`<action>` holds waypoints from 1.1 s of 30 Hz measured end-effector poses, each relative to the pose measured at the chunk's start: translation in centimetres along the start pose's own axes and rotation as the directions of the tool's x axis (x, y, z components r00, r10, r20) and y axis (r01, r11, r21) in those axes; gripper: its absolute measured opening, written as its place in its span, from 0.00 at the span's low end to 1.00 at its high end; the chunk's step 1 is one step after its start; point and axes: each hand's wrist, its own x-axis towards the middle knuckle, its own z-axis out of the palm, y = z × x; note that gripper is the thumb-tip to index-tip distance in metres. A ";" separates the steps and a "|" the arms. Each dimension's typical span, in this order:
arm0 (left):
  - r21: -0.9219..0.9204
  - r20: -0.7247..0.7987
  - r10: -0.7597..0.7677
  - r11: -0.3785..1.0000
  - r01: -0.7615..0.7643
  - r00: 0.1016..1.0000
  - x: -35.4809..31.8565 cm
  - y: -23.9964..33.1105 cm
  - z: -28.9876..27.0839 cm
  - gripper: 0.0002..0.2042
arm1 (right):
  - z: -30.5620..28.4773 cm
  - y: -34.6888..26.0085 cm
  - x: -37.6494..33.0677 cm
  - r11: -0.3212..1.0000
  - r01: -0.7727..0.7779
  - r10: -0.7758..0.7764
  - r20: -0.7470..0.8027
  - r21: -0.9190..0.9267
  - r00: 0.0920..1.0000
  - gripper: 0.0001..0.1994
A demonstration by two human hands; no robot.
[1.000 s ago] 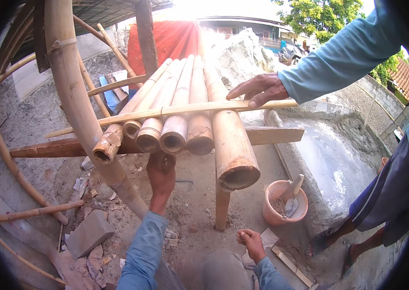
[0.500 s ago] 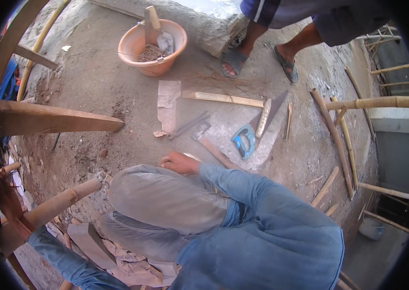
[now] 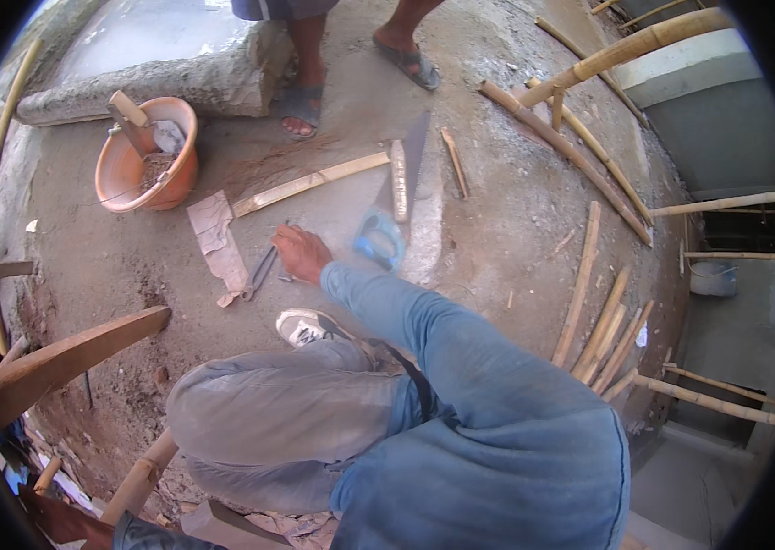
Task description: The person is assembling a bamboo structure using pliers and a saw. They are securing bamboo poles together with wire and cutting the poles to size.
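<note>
Loosely bent, the fingers of the right hand reach down beside a slender dark metal tool on the ground; whether they grasp anything, I cannot tell. Torn paper lies just left of the tool, a blue-handled saw to its right. At lower left, the shadowed left hand's grip is unclear.

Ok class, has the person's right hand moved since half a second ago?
Yes. Judged against the blue saw handle lying there, the right hand has moved forward, away from the knee and closer to that handle.
</note>
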 end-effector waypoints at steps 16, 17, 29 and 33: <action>-0.909 0.385 -0.157 0.104 0.403 0.909 -4.0 9.4 -0.8 0.18 | 2.3 -0.7 8.4 0.717 0.646 -0.217 0.796 -0.262 0.564 0.11; -0.897 0.410 -0.068 0.147 0.416 0.909 -4.0 8.2 -0.9 0.19 | 1.6 -0.3 8.4 0.725 0.645 -0.251 0.782 -0.239 0.571 0.10; -0.749 0.237 -0.313 0.544 0.378 0.920 -5.9 8.0 0.4 0.18 | -9.1 5.4 5.0 0.938 0.320 -0.113 0.755 -0.134 0.646 0.21; -0.744 0.019 -0.382 0.612 0.268 0.924 -6.7 10.6 1.3 0.19 | -13.1 3.9 7.5 0.813 0.389 0.329 0.893 -0.433 0.307 0.21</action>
